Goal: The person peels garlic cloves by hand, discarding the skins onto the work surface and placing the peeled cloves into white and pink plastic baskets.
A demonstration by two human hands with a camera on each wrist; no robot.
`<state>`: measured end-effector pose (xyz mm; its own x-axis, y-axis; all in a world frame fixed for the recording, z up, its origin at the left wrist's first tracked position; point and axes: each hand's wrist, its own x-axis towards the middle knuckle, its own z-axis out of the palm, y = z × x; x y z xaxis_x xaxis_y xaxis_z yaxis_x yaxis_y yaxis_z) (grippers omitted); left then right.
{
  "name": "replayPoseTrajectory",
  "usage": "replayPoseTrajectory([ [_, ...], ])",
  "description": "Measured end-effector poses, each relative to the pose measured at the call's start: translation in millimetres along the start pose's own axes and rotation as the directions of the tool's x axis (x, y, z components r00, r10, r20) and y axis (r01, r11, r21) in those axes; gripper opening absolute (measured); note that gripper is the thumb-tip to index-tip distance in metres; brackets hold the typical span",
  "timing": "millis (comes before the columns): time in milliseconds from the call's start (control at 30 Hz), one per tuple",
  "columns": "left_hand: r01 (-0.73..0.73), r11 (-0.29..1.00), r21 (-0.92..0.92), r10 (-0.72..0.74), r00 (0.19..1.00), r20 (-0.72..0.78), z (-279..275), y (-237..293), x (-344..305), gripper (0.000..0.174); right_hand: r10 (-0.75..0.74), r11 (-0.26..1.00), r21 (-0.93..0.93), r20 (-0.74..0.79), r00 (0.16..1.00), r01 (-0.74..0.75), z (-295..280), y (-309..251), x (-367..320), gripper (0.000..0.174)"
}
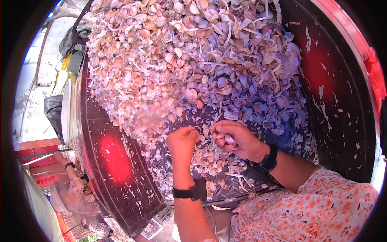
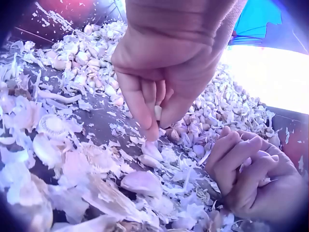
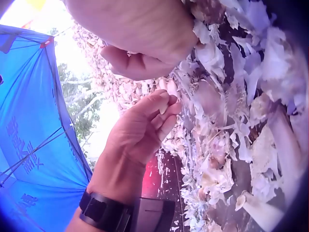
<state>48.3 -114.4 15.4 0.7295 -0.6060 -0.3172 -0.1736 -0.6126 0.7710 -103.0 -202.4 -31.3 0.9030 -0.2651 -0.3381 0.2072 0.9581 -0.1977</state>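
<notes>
My left hand (image 1: 182, 143) is over the near part of the pile, its fingers bent down. Between its thumb and fingers it pinches a small pale garlic clove (image 2: 158, 112), also visible in the right wrist view. Right beside its fingertips lies a pinkish garlic clove (image 2: 152, 150). Just to the right, my right hand (image 1: 242, 141) has its fingers curled round purple-white garlic cloves (image 1: 229, 138), partly hidden by the fingers. Dry garlic skins (image 1: 209, 161) lie scattered beneath both hands.
A large heap of garlic cloves (image 1: 161, 60), mixed with skins and stalks, fills the far side of the dark surface (image 1: 334, 121). Another person (image 1: 76, 189) is at the lower left. A blue canopy (image 3: 38, 121) stands behind. A cable (image 1: 211, 220) hangs near my left forearm.
</notes>
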Motion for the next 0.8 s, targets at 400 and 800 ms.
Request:
replayPoseTrajectory([
  [400,-0.245,0.727,0.641,0.299,0.954,0.025,10.2,-1.3,-14.6,0.020,-0.031,0.999,-0.034,0.005,0.999,0.032,-0.1,0.2,0.0,0.014],
  [800,0.010,0.996,-0.094,-0.058,0.850,-0.524,-60.1,-22.9,-189.3,0.024,0.118,0.984,0.121,0.104,0.988,-0.130,-11.7,-5.4,7.6,0.019],
])
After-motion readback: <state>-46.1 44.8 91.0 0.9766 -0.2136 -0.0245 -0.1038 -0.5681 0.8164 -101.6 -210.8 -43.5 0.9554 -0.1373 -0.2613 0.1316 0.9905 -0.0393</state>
